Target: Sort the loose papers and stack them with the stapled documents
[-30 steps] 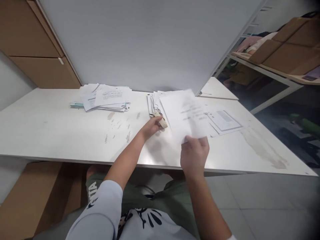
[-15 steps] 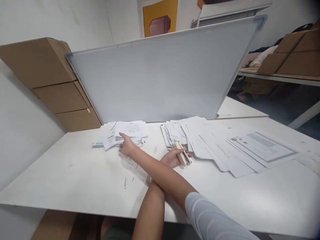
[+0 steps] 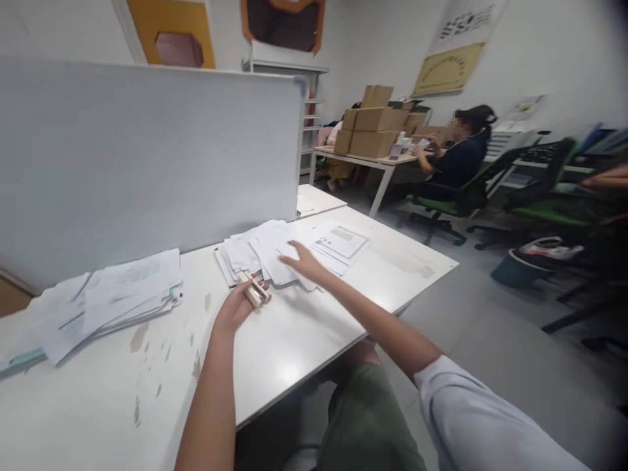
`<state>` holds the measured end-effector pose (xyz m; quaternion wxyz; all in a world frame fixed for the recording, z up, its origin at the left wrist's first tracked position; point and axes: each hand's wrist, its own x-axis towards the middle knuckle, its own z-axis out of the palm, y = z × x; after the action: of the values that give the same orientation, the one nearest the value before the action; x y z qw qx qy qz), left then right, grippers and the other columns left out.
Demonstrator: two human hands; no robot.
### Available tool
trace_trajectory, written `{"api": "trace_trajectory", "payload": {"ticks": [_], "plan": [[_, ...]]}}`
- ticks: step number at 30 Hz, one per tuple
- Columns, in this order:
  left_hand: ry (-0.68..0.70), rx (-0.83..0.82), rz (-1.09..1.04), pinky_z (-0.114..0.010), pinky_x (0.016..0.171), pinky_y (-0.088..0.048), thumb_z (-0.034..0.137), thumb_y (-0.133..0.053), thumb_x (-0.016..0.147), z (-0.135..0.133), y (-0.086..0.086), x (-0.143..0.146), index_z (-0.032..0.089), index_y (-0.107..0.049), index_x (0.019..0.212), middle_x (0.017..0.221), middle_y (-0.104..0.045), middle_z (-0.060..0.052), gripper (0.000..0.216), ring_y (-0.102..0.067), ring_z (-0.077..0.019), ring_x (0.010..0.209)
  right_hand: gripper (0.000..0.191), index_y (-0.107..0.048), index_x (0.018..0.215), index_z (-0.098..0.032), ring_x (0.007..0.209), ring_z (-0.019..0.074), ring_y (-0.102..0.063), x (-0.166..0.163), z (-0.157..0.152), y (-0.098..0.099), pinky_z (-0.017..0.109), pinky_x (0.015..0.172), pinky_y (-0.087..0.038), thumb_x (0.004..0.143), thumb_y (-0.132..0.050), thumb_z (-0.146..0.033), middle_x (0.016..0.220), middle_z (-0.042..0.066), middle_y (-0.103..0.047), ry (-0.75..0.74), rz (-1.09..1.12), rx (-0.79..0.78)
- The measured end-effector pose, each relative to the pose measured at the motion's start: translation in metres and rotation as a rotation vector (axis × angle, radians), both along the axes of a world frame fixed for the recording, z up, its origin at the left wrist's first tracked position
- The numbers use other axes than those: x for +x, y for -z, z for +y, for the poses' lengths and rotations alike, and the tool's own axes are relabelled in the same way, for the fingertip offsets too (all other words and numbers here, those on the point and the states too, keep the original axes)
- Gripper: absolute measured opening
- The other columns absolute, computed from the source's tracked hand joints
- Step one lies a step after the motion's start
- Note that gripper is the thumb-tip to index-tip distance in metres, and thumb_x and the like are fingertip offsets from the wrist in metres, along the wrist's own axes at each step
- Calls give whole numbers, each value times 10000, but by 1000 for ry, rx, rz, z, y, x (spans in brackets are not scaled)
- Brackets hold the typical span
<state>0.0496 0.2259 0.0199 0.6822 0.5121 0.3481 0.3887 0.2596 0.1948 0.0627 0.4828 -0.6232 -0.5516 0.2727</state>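
Head view: left hand [image 3: 234, 307] grips a small stapler [image 3: 254, 292], right hand [image 3: 305, 261] lies flat and open on the fanned papers [image 3: 271, 247] mid-table [image 3: 294, 343]. Sheets look thin, floppy and slidey, so I'd pinch a corner.

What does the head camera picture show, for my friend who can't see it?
The left hand holds a small stapler on a white table, while the right hand rests flat on spread-out papers. Another paper pile lies to the left.
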Motion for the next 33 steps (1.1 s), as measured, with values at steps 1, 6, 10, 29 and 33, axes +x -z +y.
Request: {"api": "trace_trajectory", "payload": {"ticks": [1, 6, 10, 29, 33], "plan": [[-22, -145, -115, -372, 695, -581, 163, -441, 900, 1, -2, -1, 144, -666, 828, 718, -683, -75, 236, -690, -198, 784, 741, -470, 1389, -140, 1434, 289, -229, 36, 7, 9, 424, 1172, -97, 749, -719, -418, 1520, 150, -347, 142, -164, -47], [-98, -386, -292, -521, 831, -570, 120, -547, 853, 5, -3, -6, 180, -617, 1021, 847, -683, -70, 192, -694, -257, 908, 704, -393, 1424, -41, 1425, 315, -227, 133, -4, 58, 421, 1137, -129, 882, -571, -454, 1531, 225, -291, 387, -608, -348], [-102, -386, -300, -515, 851, -570, 120, -571, 844, 3, -1, -8, 188, -609, 1052, 875, -680, -76, 222, -686, -261, 941, 482, -505, 1331, -72, 1326, 293, -365, 136, -16, 76, 379, 1055, -237, 952, -444, -364, 1435, 204, -449, 459, -611, -300], [-148, -396, -265, -508, 828, -569, 127, -540, 880, -4, -6, -3, 119, -584, 1033, 844, -667, -91, 160, -692, -246, 851, 694, -473, 1355, -109, 1297, 377, -350, 186, -6, 83, 531, 1030, -275, 861, -516, -595, 1422, 208, -418, 587, -625, -496], [-130, -415, -253, -510, 816, -574, 132, -536, 885, 1, -3, -2, 116, -579, 1043, 863, -669, -105, 165, -689, -250, 868, 581, -549, 1273, -125, 1231, 376, -402, 191, -6, 85, 512, 996, -308, 880, -521, -552, 1343, 200, -475, 606, -661, -427]]}}
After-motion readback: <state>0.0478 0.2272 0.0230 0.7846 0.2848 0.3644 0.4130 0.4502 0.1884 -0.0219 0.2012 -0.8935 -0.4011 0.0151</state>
